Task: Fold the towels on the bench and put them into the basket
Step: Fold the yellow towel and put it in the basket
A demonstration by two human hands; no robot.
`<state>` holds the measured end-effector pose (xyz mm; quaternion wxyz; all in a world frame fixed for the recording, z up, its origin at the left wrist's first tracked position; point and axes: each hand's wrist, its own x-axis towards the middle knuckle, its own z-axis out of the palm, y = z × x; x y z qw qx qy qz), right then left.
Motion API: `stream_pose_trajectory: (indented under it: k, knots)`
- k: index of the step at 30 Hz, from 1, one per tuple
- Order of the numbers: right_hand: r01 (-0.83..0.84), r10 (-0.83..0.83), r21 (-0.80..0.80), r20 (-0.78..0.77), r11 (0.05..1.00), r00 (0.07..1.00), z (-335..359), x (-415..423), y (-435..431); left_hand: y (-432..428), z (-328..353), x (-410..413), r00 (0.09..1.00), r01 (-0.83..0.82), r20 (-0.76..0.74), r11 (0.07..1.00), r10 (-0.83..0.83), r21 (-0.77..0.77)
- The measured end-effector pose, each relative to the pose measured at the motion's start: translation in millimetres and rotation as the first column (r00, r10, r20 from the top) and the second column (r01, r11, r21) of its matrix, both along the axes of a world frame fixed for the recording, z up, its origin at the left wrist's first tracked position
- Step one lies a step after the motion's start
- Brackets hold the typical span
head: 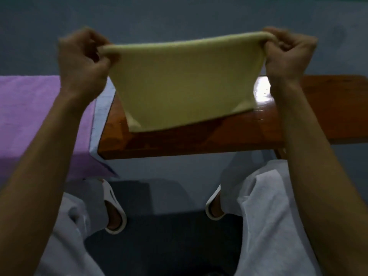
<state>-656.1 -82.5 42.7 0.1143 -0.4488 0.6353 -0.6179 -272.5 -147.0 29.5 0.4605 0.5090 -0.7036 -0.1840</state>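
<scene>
Bench [199,140] beneath raised hands [83,58] [288,54], towel [183,80] between.

Hanging towel [183,82] above the bench [199,140]; spread towel [39,108] on its left.

Three towels [179,80] [39,108] [101,108], two hands [83,62] [288,54], one bench [199,140]

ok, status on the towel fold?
Left hand and right hand each pinch a top corner of the yellow towel. It hangs over the wooden bench. Purple towel lies left, clear of it.
</scene>
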Motion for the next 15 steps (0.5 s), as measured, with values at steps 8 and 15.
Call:
stream_pose_trajectory:
  k: [8,15]
  knots:
    - [-0.348,0.343,0.307,0.072,0.886,0.936,-17,-31,62,49,-5,26,0.97,0.185,0.156,0.982,-0.189,0.037]
    - [-0.284,0.561,0.907,0.067,0.31,0.825,-29,-53,82,80,-33,24,0.83,0.241,0.292,0.777,-0.475,0.582]
